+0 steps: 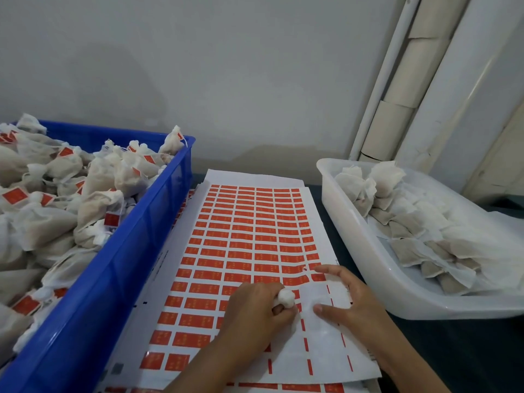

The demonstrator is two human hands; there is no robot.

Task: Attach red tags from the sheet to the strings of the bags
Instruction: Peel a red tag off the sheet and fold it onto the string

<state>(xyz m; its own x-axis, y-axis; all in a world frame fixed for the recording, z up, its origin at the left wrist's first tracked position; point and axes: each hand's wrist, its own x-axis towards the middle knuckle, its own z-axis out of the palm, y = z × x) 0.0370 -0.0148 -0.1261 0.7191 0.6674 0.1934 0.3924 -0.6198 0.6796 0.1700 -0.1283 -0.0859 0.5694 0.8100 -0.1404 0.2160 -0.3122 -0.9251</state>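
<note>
At the lower middle of the frame, the left hand [255,313] curls round the gathered neck of a white bag [285,297]; only that bunched end shows past the fingers, pointing right, and the rest of the bag is hidden under the hand, so its long axis cannot be judged. The right hand [351,302] lies just right of it on the sheet [249,231], fingers loosely spread, forefinger reaching up the frame and thumb pointing left toward the bag; whether it pinches a tag or a string is too small to make out.

The sheet runs lengthwise from the bottom edge up the centre, rows of red tags [243,245] across it, with a bare patch under the right hand. More sheets peek out beneath, cut off at the bottom.

At left, a blue crate [136,251], cropped by the frame edge, holds tagged bags. At right, a clear tray [368,265] holds untagged bags, its far side cut off.
</note>
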